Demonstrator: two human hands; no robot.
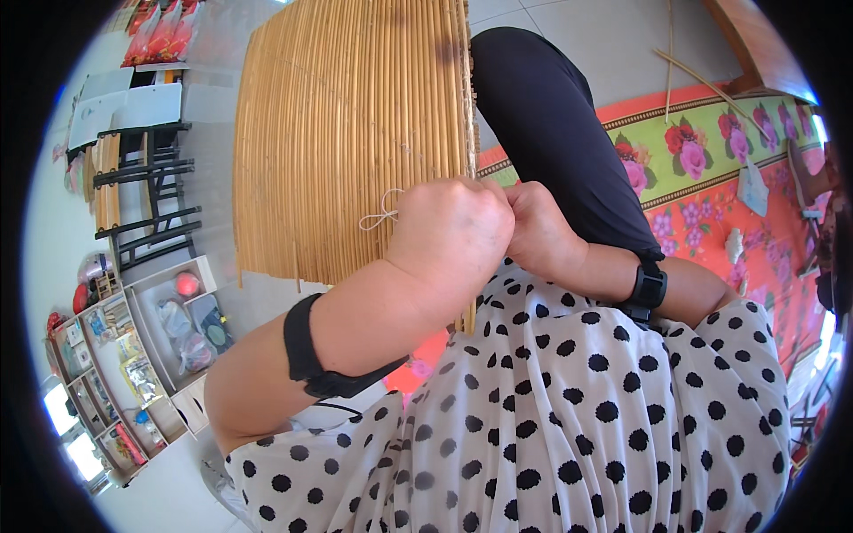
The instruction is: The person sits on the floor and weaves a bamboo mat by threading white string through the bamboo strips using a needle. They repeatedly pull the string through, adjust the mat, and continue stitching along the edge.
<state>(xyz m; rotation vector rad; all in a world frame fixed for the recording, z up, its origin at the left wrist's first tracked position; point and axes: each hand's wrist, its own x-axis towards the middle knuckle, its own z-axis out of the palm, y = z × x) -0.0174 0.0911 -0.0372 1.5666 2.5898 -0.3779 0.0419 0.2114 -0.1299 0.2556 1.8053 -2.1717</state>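
A large mat of thin straw-coloured stalks (346, 142), laid side by side, stands in front of me. My left hand (458, 222) is closed in a fist at the mat's right edge. A thin white string (378, 214) comes out in loops beside this fist, over the stalks. Close against it, my right hand (538, 229) is closed too, its fingers curled in toward the left hand. The fingertips of both hands are hidden, and whatever the right one pinches cannot be made out.
My dark-trousered leg (551, 133) extends beyond the mat's right side. A red floral cloth (702, 169) covers the floor at right, with loose sticks (711, 84) near a wooden piece of furniture (769, 40). Left are folded black-framed furniture (151, 191) and an open drawer (182, 311).
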